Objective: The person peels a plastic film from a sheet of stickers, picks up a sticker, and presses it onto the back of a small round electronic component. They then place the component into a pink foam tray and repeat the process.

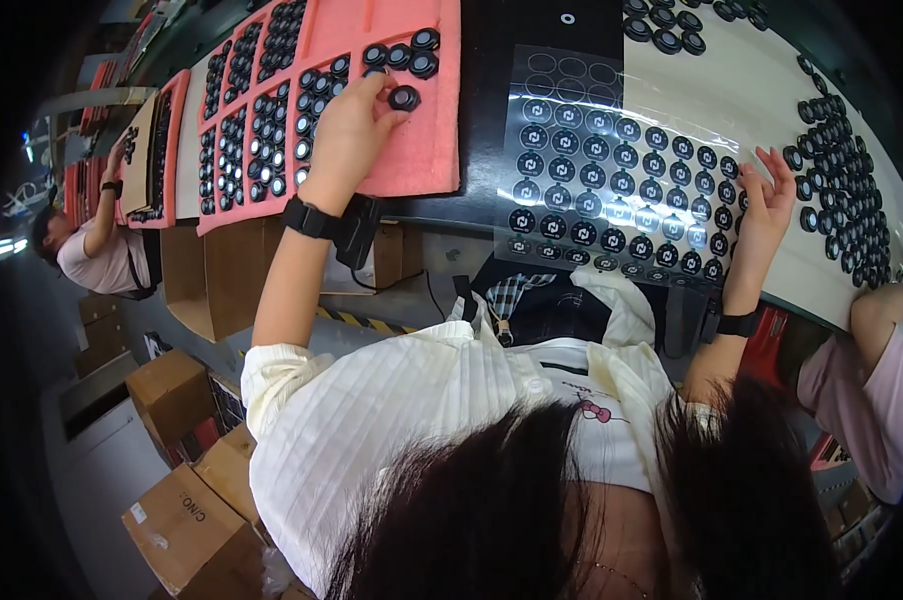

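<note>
My left hand [349,140] is over the pink foam tray [416,165], its thumb and fingers closed around the edge of a small round black part [403,98] with a paler centre. Just beyond it, several similar parts [399,56] sit in a corner of the tray. My right hand [768,205] hovers by the right edge of a clear sheet of round black stickers [591,148], fingers stretched and apart; nothing shows clearly between them. Blank outlined circles mark the sheet's far left corner. Both wrists wear black bands.
Many loose black round parts [839,170] cover the pale belt on the right, with another cluster [663,25] at the far side. A person [101,230] works at the left beside another tray. Someone's arm [879,325] is close on my right. Cardboard boxes [189,520] stand at lower left.
</note>
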### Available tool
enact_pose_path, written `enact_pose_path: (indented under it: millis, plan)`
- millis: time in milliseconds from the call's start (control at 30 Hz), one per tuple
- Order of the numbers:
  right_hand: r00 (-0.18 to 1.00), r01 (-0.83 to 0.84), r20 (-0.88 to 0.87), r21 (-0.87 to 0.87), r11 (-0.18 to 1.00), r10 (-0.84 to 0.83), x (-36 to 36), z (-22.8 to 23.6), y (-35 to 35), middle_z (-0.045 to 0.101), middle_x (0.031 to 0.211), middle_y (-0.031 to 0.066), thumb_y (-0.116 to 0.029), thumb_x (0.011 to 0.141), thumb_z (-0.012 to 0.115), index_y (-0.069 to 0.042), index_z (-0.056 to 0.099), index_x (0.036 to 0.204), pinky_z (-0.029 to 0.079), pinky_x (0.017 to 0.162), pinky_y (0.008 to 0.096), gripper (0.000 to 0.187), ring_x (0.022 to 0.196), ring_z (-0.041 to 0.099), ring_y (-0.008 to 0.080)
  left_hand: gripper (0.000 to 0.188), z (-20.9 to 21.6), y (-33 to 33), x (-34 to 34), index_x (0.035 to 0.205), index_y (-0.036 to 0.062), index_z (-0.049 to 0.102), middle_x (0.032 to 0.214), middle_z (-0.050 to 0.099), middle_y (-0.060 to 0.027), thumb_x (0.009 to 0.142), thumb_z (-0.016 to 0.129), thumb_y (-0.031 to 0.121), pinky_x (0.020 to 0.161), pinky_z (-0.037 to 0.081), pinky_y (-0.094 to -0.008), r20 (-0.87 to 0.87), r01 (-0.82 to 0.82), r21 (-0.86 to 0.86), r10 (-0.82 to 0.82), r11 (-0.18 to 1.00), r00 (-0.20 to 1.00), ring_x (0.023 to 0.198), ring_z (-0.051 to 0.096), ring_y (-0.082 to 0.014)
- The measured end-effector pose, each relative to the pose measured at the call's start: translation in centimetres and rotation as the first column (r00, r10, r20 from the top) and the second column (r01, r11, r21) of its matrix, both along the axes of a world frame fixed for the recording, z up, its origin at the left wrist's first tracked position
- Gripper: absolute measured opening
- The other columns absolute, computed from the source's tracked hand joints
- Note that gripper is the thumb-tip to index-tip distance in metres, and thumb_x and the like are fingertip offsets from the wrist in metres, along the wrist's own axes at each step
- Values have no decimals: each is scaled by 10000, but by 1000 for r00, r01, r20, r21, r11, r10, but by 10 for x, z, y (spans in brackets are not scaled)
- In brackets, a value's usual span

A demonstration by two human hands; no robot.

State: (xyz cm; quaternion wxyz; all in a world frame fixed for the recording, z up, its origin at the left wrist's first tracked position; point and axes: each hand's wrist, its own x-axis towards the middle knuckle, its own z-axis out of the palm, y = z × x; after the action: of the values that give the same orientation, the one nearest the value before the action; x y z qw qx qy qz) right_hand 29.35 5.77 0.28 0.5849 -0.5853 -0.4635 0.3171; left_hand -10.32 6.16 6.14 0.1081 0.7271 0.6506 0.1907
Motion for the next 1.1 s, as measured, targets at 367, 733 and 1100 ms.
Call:
enact_pose_path:
  millis: [367, 733, 1100]
  plan:
    - [1000, -13, -15, -3, 1000, 13, 0, -2, 2, 494, 1155, 145, -24, 831, 498, 18, 392, 1199, 433, 799, 246, 385, 931, 554, 157, 241, -3, 18, -9, 706, 3, 554, 639, 581, -144, 701, 677, 210, 573, 450, -356, -152, -104, -37, 97, 994, 984, 617, 570, -301]
    - [999, -16, -40, 16, 1000, 16, 4, -8, 3, 496, 1153, 137, -29, 819, 534, 23, 399, 1188, 428, 800, 234, 395, 895, 550, 126, 309, -3, 20, -11, 674, -1, 561, 598, 569, -145, 722, 659, 288, 538, 438, -353, -141, -112, -85, 100, 990, 985, 581, 569, -298]
    - [981, -6, -192, 11, 1000, 8, 57, 41, -33, 460, 1197, 145, -131, 873, 465, 30, 394, 1205, 393, 896, 302, 376, 1037, 502, 191, 367, 33, -56, 60, 1013, 28, 544, 1009, 561, -163, 705, 665, 185, 780, 435, -361, 88, 224, -59, -219, 973, 972, 928, 541, -305]
